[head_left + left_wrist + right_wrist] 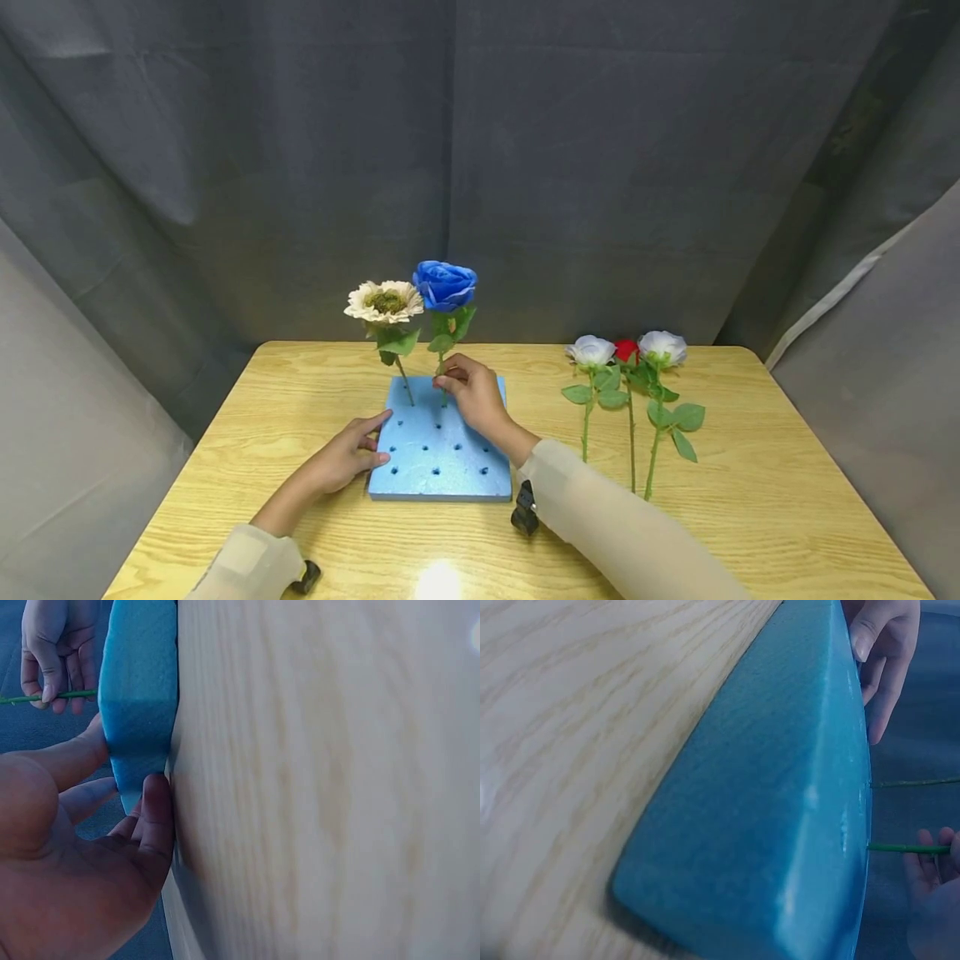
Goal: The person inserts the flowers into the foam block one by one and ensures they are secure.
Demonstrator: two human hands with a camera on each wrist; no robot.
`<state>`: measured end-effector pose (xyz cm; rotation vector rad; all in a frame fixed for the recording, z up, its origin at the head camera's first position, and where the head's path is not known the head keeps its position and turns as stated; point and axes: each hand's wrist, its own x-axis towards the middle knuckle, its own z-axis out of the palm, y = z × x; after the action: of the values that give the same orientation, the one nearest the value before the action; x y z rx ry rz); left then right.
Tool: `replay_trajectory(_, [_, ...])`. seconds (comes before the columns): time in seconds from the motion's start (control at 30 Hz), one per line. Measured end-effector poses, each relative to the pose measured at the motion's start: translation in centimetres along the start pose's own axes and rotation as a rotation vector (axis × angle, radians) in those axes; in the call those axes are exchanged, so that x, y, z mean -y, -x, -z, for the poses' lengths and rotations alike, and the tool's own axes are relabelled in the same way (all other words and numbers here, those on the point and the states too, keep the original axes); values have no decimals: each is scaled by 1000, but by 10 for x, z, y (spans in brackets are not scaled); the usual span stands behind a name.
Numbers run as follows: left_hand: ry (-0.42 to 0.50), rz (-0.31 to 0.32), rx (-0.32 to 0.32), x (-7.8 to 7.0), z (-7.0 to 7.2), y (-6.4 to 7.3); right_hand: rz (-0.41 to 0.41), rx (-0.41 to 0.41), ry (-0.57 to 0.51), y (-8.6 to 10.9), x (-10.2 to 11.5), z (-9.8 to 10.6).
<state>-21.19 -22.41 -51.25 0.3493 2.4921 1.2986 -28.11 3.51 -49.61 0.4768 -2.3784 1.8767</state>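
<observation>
My right hand [474, 393] pinches the green stem [907, 847] of a blue artificial rose [445, 286]. That stem stands upright, its lower end at a hole in the back of a blue foam block [442, 446]. At the block's left edge, my left hand [347, 454] grips the side, with thumb and fingers around it in the left wrist view. Left of the rose, a cream sunflower-like flower [385, 302] stands in another back hole, leaning slightly. Several holes dot the block's top.
To the right on the wooden table [750, 500] lie two white roses [590, 351] and a red rose [626, 350], stems toward the front. Its flower is partly hidden by leaves. A dark grey curtain [570, 167] hangs behind the table.
</observation>
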Motion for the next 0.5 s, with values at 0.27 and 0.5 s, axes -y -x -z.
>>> replay_trajectory(0.27, [-16, 1, 2, -2, 0, 0, 18, 24, 37, 2, -1, 0])
replay_trajectory(0.5, [-22, -3, 5, -2, 0, -1, 26, 34, 42, 1, -1, 2])
